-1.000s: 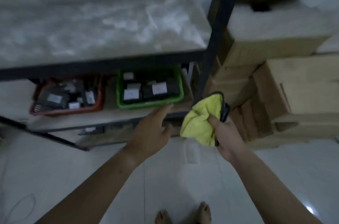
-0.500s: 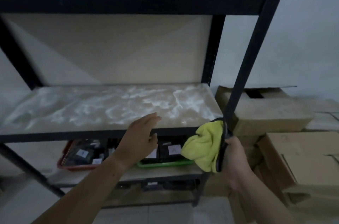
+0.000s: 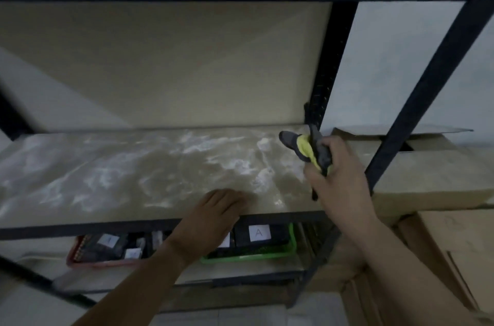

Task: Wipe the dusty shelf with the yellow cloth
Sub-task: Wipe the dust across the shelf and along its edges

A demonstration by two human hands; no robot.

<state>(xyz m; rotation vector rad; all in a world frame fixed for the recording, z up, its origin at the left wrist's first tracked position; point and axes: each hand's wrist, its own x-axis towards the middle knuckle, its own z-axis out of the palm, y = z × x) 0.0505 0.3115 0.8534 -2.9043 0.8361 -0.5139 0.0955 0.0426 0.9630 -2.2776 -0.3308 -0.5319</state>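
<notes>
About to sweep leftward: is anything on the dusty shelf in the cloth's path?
No objects stand on the shelf. Only the left hand rests on its front edge, left of the cloth gripped by the right hand at the right end; a sweep along the front would meet it.

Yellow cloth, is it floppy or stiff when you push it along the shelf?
Probably floppy: the yellow cloth is bunched and folded inside the right hand, so it should squash flat against the dusty shelf. It is likely light too, since one hand alone holds it with a few curled fingers.
</notes>
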